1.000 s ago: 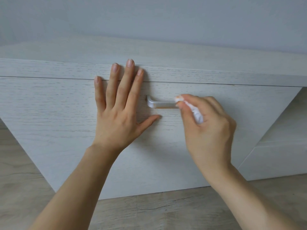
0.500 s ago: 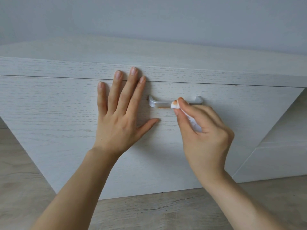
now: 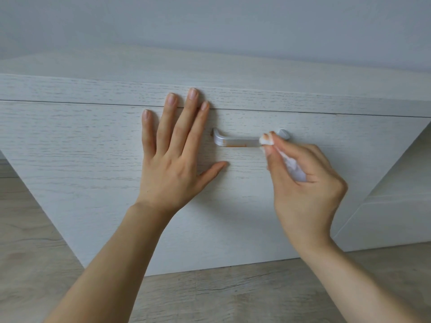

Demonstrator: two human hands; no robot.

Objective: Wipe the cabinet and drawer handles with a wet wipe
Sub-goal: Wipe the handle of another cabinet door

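Observation:
A silver bar handle [image 3: 238, 141] sits on the whitewashed wood drawer front [image 3: 81, 145], with an orange smear along its lower edge. My right hand [image 3: 305, 180] pinches a crumpled white wet wipe [image 3: 267, 140] against the handle's right end; the wipe's tip is stained orange and its tail trails through my palm. My left hand [image 3: 172, 159] lies flat on the drawer front just left of the handle, fingers spread, fingertips reaching the seam under the cabinet top.
The cabinet top [image 3: 210, 66] runs along a pale grey wall [image 3: 210, 19]. A second white panel [image 3: 396, 206] stands at the right. Wood-look flooring [image 3: 210, 299] lies below the drawer.
My right hand slid the wipe from the handle's middle toward its right end, baring the left and middle of the bar. My left hand stayed pressed flat.

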